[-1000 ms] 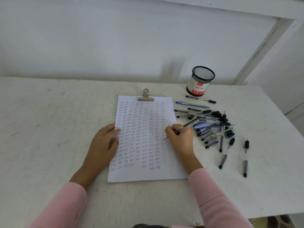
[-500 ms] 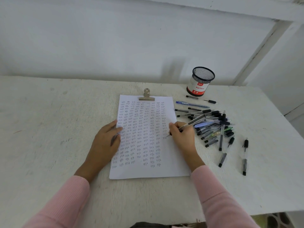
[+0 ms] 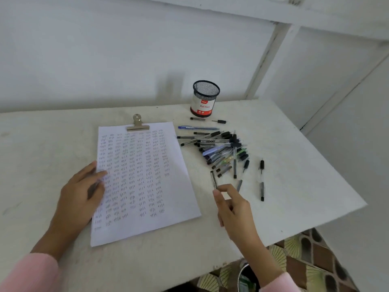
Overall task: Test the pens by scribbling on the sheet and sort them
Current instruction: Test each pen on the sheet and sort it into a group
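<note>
A rough white table (image 3: 42, 133) stands against a white wall (image 3: 105, 49), with patterned floor (image 3: 305, 249) showing at its right corner. A black mesh cup (image 3: 203, 102) stands at the back; I cannot tell what it holds. The left hand (image 3: 80, 197) lies flat on the scribbled sheet (image 3: 147, 175). The right hand (image 3: 233, 207) pinches a pen (image 3: 213, 179) by its end, between the sheet and the pile of pens (image 3: 223, 148).

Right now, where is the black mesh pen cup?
Head view: the mesh pen cup stands upright at the table's far edge, right of the bulldog clip and beyond the pen pile.
</note>
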